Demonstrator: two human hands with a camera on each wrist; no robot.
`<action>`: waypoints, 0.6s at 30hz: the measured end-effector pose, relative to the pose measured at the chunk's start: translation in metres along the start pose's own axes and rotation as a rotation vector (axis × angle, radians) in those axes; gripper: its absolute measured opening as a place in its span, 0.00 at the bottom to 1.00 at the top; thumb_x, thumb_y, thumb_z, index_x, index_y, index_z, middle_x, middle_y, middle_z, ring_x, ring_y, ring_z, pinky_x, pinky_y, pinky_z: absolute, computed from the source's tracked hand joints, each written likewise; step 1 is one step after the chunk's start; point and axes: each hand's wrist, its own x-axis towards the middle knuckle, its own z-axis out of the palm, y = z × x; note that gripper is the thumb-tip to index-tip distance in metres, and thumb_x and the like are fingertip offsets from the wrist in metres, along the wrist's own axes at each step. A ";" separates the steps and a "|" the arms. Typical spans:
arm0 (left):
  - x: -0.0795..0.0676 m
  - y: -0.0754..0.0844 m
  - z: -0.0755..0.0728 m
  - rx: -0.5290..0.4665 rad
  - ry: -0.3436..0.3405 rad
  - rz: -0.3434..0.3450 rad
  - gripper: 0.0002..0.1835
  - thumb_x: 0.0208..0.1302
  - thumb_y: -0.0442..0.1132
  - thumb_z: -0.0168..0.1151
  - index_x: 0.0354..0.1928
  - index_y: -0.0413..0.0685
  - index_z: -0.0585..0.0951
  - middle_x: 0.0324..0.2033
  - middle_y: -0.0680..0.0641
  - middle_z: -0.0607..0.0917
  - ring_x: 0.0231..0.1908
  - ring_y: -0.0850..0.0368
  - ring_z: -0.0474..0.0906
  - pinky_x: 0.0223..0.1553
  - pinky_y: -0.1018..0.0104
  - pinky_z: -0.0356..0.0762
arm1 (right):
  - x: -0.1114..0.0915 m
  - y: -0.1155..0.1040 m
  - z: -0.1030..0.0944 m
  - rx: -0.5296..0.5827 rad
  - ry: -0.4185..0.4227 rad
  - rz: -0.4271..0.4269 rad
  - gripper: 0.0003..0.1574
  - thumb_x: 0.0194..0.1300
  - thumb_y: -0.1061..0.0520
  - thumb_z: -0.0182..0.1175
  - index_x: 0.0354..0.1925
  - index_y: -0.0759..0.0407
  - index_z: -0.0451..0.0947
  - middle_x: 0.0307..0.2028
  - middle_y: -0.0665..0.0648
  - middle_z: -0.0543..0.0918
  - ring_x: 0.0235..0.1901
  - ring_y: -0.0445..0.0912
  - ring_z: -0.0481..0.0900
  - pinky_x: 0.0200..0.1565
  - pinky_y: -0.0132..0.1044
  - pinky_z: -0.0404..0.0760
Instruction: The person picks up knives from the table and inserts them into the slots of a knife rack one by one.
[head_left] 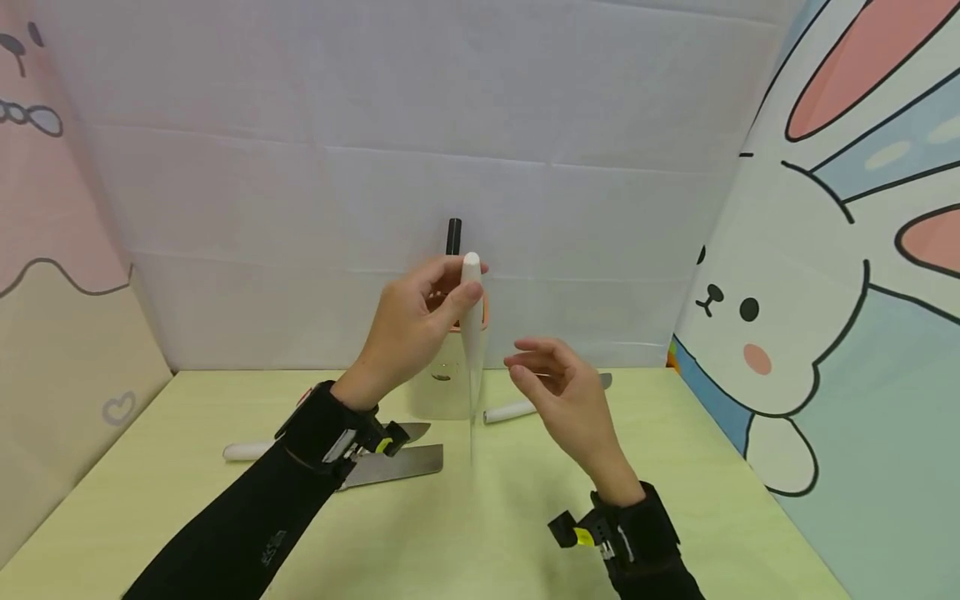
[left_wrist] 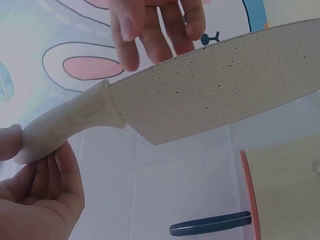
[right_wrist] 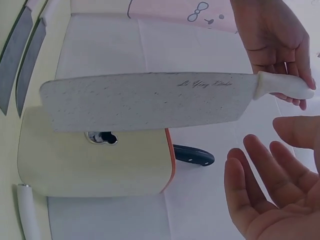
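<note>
My left hand (head_left: pixel 408 321) grips a kitchen knife (head_left: pixel 472 321) by the end of its white handle, thumb on one side and fingers on the other. The blade hangs downward, edge-on to the head view; the right wrist view shows its broad speckled blade (right_wrist: pixel 145 102) with lettering near the handle. My right hand (head_left: pixel 564 400) is raised to the right of the knife, fingers loosely bent and holding nothing. Behind the knife stands a cream knife holder (head_left: pixel 435 396) with an orange rim, partly hidden. A black handle (head_left: pixel 453 236) sticks up from it.
On the pale yellow table (head_left: pixel 390 550), a broad knife blade (head_left: pixel 401 465) and a white-handled knife (head_left: pixel 247 452) lie at left, partly behind my left arm. Another white-handled knife (head_left: pixel 506 412) lies behind my right hand. A white sheet (head_left: pixel 375 192) hangs at the back.
</note>
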 end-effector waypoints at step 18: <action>0.035 0.048 -0.039 0.091 0.013 -0.011 0.12 0.71 0.34 0.55 0.53 0.41 0.78 0.41 0.44 0.81 0.40 0.59 0.75 0.43 0.62 0.76 | -0.014 0.079 -0.014 -0.427 -0.086 -0.178 0.24 0.64 0.59 0.63 0.58 0.55 0.73 0.51 0.53 0.78 0.47 0.43 0.77 0.43 0.43 0.81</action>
